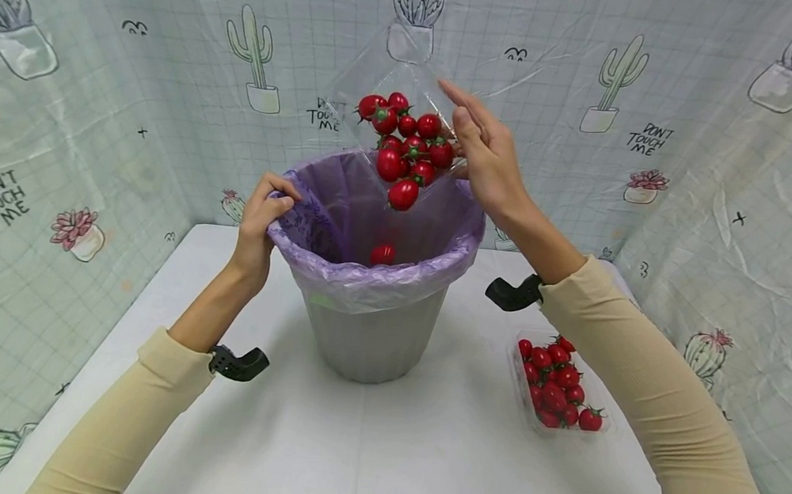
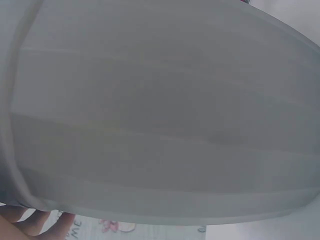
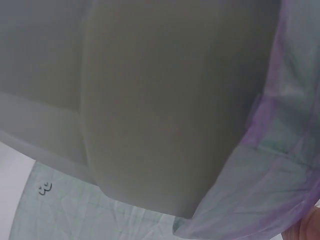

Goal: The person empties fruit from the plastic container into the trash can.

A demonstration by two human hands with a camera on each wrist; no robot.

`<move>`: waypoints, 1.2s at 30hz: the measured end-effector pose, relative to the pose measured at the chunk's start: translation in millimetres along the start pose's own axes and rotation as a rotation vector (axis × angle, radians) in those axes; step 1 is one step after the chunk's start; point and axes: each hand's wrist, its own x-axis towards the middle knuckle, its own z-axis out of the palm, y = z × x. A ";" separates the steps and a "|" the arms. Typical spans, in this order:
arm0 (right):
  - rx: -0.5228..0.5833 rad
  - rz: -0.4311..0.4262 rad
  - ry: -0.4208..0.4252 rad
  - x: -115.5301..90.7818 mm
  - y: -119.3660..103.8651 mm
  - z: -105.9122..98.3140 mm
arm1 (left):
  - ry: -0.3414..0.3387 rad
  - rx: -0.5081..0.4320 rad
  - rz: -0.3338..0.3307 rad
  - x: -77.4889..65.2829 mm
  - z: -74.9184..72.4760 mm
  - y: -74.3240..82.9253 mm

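My right hand (image 1: 487, 152) holds a clear plastic box (image 1: 362, 77) by its right side, tipped steeply over the bin. Several cherry tomatoes (image 1: 414, 147) crowd toward its lower corner. Below them, a single red tomato (image 1: 382, 254) shows inside the grey waste bin (image 1: 376, 340). A purple bin liner (image 1: 372, 276) is folded over the bin's rim. At the rim's left side, my left hand (image 1: 263, 214) grips the edge through the liner; its fingertips (image 2: 35, 222) show low in the left wrist view. Just a bit of the right hand (image 3: 304, 227) enters the right wrist view.
A second clear box (image 1: 543, 428), filled with cherry tomatoes, stands on the white table (image 1: 362, 450) to the right of the bin, near my right forearm. A printed plastic sheet (image 1: 168, 82) with cactus drawings hangs behind and along both sides.
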 end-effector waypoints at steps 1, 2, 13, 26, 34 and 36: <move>-0.005 0.006 0.000 0.0 -0.2 0.1 | -0.001 0.000 0.000 0.0 -0.1 0.0; -0.007 0.018 -0.002 0.1 -0.6 0.2 | -0.002 -0.001 0.000 0.1 -0.2 0.0; 0.053 0.096 -0.015 -0.9 -4.0 2.1 | -0.003 0.006 0.003 0.6 -0.3 -0.6; 0.095 0.116 0.000 -0.6 -1.8 3.2 | -0.002 0.006 -0.002 0.6 -0.4 -0.1; 0.097 0.087 0.013 0.8 -1.1 2.0 | 0.006 0.004 -0.002 1.4 0.8 1.1; 0.092 0.075 0.013 1.2 -0.4 1.8 | 0.007 0.004 0.000 1.7 1.2 1.5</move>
